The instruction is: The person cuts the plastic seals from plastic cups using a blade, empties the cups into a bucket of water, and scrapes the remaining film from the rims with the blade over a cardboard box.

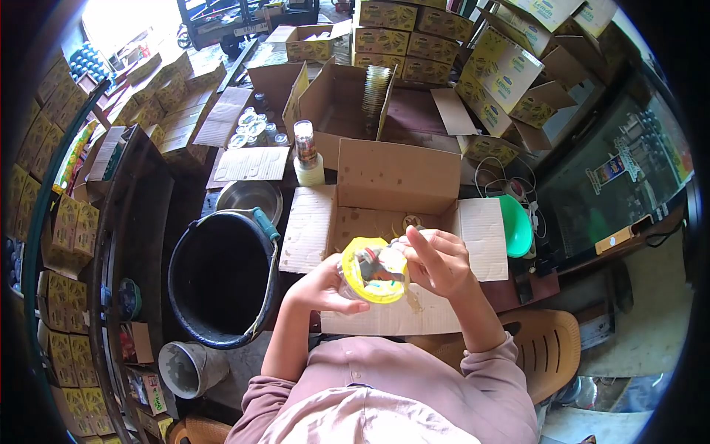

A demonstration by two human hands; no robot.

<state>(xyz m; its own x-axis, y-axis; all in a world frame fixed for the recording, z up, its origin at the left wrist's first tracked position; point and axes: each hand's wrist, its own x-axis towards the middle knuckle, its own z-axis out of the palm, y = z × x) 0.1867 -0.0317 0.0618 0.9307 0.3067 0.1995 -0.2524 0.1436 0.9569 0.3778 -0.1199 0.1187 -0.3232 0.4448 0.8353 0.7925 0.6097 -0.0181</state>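
Note:
A clear plastic cup with a yellow printed film lid (pixel 373 270) is tilted toward me above an open cardboard box (pixel 399 177). My left hand (pixel 325 287) is wrapped round the cup from the left, its thumb along the lower side. My right hand (pixel 438 259) is closed in a pinch at the cup's right edge. Whatever lies between those fingertips is too small to make out. Inside the box, beneath the hands, its bottom shows in part; a small round item (pixel 412 220) rests near its back.
Left of the box stand a large black bucket (pixel 222 277) and a metal bowl (pixel 251 201). A green bowl (pixel 514 226) sits to the right. Behind are a stack of lids or cups (pixel 376 89), several small sealed cups (pixel 255 129) and many yellow cartons (pixel 425 44).

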